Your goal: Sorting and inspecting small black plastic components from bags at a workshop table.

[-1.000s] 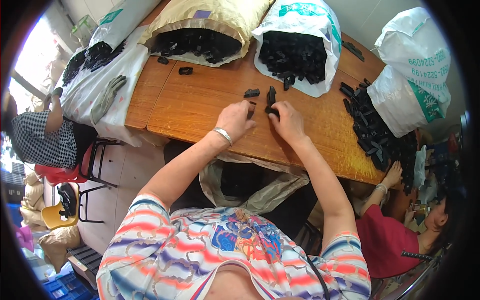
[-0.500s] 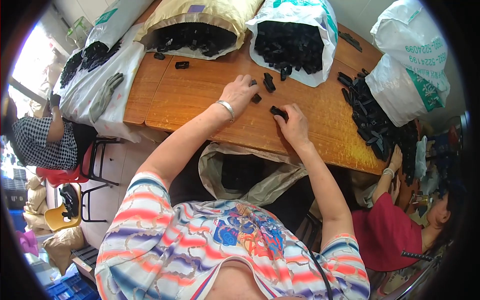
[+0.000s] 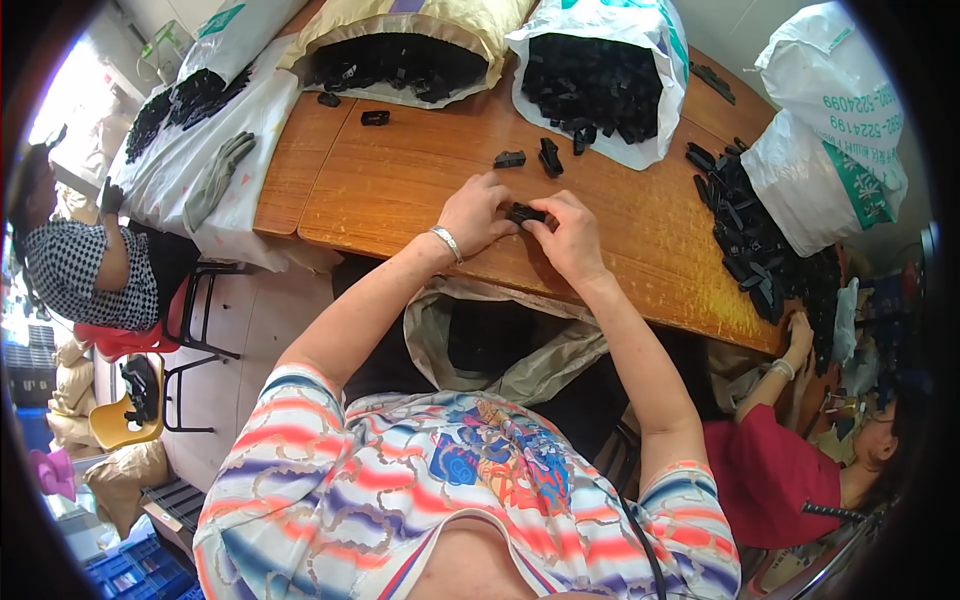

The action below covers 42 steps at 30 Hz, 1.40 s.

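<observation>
Toward the near edge of the worktop (image 3: 410, 190), the left hand (image 3: 474, 212) and right hand (image 3: 570, 238) pinch a small black part (image 3: 523, 213) between them; apparently the step is working it by fingertip, and the next move likely calls for steady, matched pressure

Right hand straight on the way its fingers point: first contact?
Beyond the small oblong black plastic-looking piece it grips, the right hand would likely meet the left hand opposite; exact depth is unclear from this view.
</observation>
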Each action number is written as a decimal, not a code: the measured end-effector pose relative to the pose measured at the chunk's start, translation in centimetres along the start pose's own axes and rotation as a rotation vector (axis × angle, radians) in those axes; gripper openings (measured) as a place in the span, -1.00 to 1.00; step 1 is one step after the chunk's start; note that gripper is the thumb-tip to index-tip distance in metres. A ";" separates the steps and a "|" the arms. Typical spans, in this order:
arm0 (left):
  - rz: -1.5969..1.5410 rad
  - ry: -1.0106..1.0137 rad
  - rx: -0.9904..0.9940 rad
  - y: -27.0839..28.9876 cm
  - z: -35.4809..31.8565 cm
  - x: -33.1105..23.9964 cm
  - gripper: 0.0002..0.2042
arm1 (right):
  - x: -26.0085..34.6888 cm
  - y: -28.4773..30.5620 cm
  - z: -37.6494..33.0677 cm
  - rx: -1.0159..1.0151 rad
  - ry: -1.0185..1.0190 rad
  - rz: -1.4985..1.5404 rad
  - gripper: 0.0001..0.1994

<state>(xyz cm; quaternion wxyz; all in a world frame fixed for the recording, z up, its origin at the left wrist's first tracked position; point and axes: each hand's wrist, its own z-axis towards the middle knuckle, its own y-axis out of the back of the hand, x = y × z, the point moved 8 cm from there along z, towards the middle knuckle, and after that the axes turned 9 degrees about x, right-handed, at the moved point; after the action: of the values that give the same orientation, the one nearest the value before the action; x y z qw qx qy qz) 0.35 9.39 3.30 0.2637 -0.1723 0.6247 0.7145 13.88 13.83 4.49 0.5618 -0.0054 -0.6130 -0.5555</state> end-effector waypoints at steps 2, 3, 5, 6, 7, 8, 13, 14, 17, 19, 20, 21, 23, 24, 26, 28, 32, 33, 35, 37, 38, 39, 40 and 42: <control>-0.004 -0.001 -0.001 -0.2 0.0 0.3 -0.71 | 0.3 -0.1 0.1 -0.002 0.032 -0.049 -0.79; -0.007 0.004 -0.001 -0.2 0.0 0.3 -0.71 | 0.7 -0.1 0.1 -0.006 0.057 -0.092 -0.80; -0.032 0.006 0.001 -0.3 0.0 0.4 -0.71 | 1.3 0.1 0.0 0.033 0.093 -0.175 -0.77; -0.035 0.008 0.002 -0.3 0.0 0.3 -0.71 | 1.7 0.0 -0.2 0.066 0.128 -0.257 -0.75; -0.038 0.019 0.010 -0.2 0.0 0.2 -0.72 | 1.8 -0.1 -0.4 0.068 0.126 -0.258 -0.75; -0.040 0.029 0.018 -0.2 0.1 0.2 -0.73 | 2.3 -0.6 -0.8 0.069 0.160 -0.365 -0.69; -0.022 0.015 0.015 0.0 0.1 0.2 -0.74 | 3.3 -2.0 -1.5 0.037 0.235 -0.505 -0.68; -0.012 0.015 0.014 -0.1 0.1 0.3 -0.74 | 3.2 -1.8 -1.6 0.029 0.241 -0.511 -0.68; -0.150 -0.095 0.341 -0.9 1.1 -0.2 -0.72 | 2.5 -1.3 -2.9 0.078 0.150 -0.449 -0.71; -0.467 -0.018 0.534 -1.2 1.2 1.7 -0.72 | 3.8 -1.8 -5.4 0.156 0.122 -0.353 -0.69; -0.380 -0.065 0.395 -0.3 2.0 2.9 -0.73 | 4.9 -2.2 -6.9 0.168 0.132 -0.300 -0.69; -0.318 -0.015 0.207 1.1 2.7 3.2 -0.74 | 5.7 -2.4 -8.4 0.179 0.133 -0.250 -0.70; -0.135 0.089 -0.113 3.5 3.9 2.7 -0.77 | 5.7 -3.9 -10.5 0.337 0.145 -0.247 -0.74; -0.140 0.085 -0.113 2.9 4.4 2.8 -0.77 | 5.7 -4.6 -10.7 0.419 0.165 -0.216 -0.74; 0.100 0.012 -0.340 3.3 4.5 2.5 -0.77 | 5.0 -4.3 -9.5 0.439 0.108 -0.235 -0.75; 0.087 0.031 -0.297 1.9 5.2 4.0 -0.79 | 4.4 -2.2 -6.2 0.293 0.187 -0.249 -0.84; -0.161 0.034 -0.142 0.7 4.8 3.4 -0.84 | 2.0 2.7 1.6 0.084 0.160 -0.403 -0.79; -0.168 0.014 -0.126 0.5 4.4 2.7 -0.87 | 1.3 3.1 3.3 0.077 0.180 -0.419 -0.76; -0.160 0.012 -0.034 -0.4 4.3 1.2 -0.86 | -0.4 3.7 5.9 0.062 0.195 -0.444 -0.72; -0.154 0.035 0.006 -0.6 3.8 0.5 -0.86 | -0.3 2.7 7.6 0.098 0.375 -0.597 -0.68; -0.159 0.019 0.016 -0.6 3.8 0.1 -0.87 | -0.7 2.5 8.2 0.149 0.386 -0.605 -0.72; -0.163 0.012 0.022 -0.7 3.6 0.1 -0.87 | -0.4 2.7 8.8 0.154 0.391 -0.601 -0.72; -0.164 0.017 0.021 -0.7 3.5 0.4 -0.87 | -1.2 2.3 9.7 0.284 0.293 -0.642 -0.78; -0.184 0.045 0.015 -0.7 3.6 0.9 -0.86 | -2.1 2.0 10.2 0.419 0.192 -0.680 -0.84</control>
<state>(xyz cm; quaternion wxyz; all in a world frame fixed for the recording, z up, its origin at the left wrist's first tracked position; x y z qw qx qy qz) 0.31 13.17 2.82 0.3151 -0.2430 0.6175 0.6785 8.94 22.89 6.92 0.3899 0.3637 -0.6245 -0.5707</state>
